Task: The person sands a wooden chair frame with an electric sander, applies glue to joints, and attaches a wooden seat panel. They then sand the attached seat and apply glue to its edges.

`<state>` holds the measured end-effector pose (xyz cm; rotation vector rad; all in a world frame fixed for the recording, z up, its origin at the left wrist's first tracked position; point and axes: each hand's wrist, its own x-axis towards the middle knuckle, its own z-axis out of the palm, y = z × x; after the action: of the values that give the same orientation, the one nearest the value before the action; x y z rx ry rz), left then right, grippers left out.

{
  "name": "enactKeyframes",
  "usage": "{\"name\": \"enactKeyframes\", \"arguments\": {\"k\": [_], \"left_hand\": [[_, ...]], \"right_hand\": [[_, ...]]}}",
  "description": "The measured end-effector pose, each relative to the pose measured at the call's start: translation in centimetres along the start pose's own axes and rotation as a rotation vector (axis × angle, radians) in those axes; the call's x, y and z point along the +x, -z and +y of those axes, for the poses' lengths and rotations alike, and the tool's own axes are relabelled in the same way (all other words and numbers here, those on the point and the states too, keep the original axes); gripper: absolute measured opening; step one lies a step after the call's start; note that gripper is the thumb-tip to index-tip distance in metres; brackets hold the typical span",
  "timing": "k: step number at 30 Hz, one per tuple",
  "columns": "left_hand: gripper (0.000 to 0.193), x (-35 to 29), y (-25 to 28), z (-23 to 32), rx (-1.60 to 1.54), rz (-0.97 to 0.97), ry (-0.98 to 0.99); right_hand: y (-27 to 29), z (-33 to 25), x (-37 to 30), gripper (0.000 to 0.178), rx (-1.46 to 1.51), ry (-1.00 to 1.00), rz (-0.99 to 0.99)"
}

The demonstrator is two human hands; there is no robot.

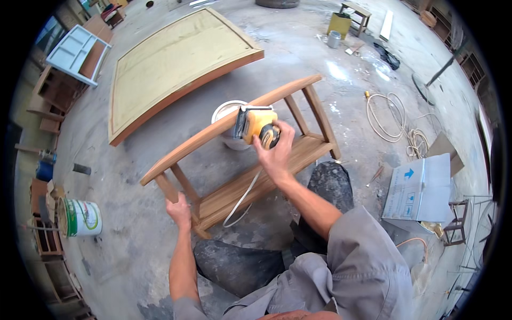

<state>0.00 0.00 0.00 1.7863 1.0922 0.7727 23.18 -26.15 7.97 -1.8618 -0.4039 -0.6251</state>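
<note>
In front of me a wooden furniture frame (186,145) stands at a slant, with a rounded rail on one side, short posts and a wide slatless board (250,184) on the near side. My right hand (278,152) is closed around a yellow and black electric sander (258,124). The sander's flat pad is tilted against the inner side of the rail, near its middle. A pale cord (242,202) hangs below it across the board. My left hand (179,210) grips a post at the frame's left end. A white bucket (232,142) is partly hidden behind the rail.
Beyond the frame lies a large wood-edged panel (176,58). A paint bucket (82,217) stands at left, a cardboard box (416,189) at right. Coiled hose (386,120) lies on the floor (128,256) at right. A tin (334,38) and a small stool (358,13) stand farther off.
</note>
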Motion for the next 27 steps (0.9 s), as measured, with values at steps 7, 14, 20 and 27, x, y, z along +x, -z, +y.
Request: {"name": "enactKeyframes", "arguments": {"k": [7,14,20,27], "left_hand": [[0.025,-0.2,-0.3,1.0,-0.011,0.032,-0.033],[0.022,-0.6,0.3,1.6,-0.014,0.019,-0.038],[0.022,-0.9,-0.3,1.7,-0.020,0.024,-0.033],[0.022,-1.1,-2.6,2.0,-0.046,0.025,-0.033]], "right_hand": [[6.2,3.3,14.2,0.064,-0.290,-0.066,-0.095],[8.9,9.4,25.2,0.069,-0.554,-0.160,-0.164],[12.8,13.7,32.2,0.057,-0.149,-0.476,-0.375],[17.6,22.9,31.4,0.029,0.459,-1.034,-0.435]]}}
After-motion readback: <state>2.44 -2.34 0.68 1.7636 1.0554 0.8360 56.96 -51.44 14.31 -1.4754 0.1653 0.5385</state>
